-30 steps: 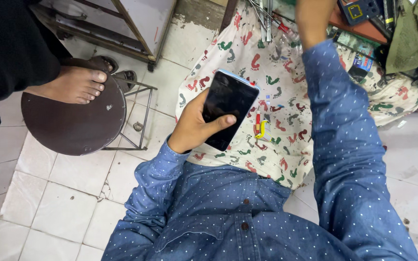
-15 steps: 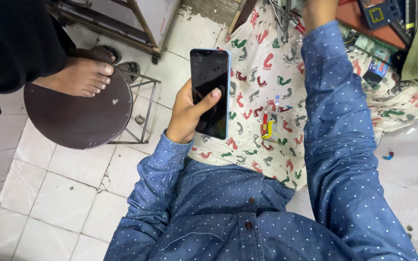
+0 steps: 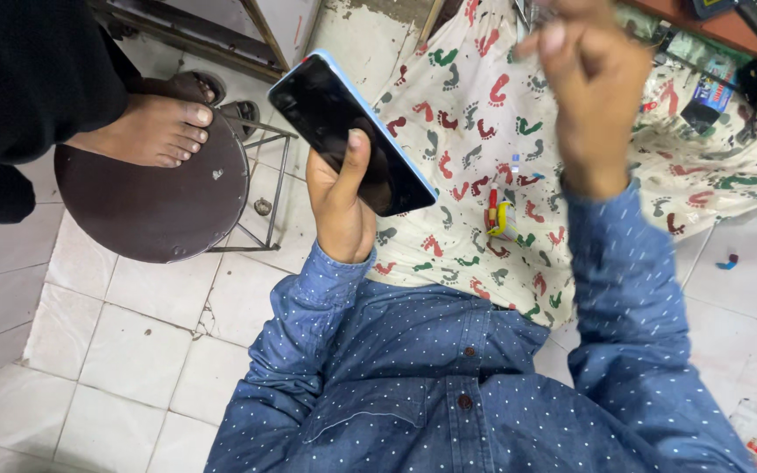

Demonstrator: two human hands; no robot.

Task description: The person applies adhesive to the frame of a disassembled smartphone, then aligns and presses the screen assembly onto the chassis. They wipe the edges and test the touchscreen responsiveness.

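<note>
My left hand (image 3: 339,206) grips a dark-screened phone with a light blue edge (image 3: 352,131). The thumb lies on the glass and the phone is tilted up to the left, over the floor and the cloth's edge. My right hand (image 3: 593,96) is raised at the upper right above a white cloth printed with red and green footprints (image 3: 475,96). Its fingers are curled and blurred, so I cannot see whether anything is inside them. Both arms wear a blue dotted shirt.
A round dark stool (image 3: 151,206) stands at the left on the tiled floor, with another person's bare foot (image 3: 146,131) resting on it. A small red and yellow object (image 3: 497,217) lies on the cloth. A cluttered red table edge (image 3: 720,26) is at the top right.
My right hand, earlier out of sight past the top edge, has come back down into view. The phone has tilted further to the left in my left hand.
</note>
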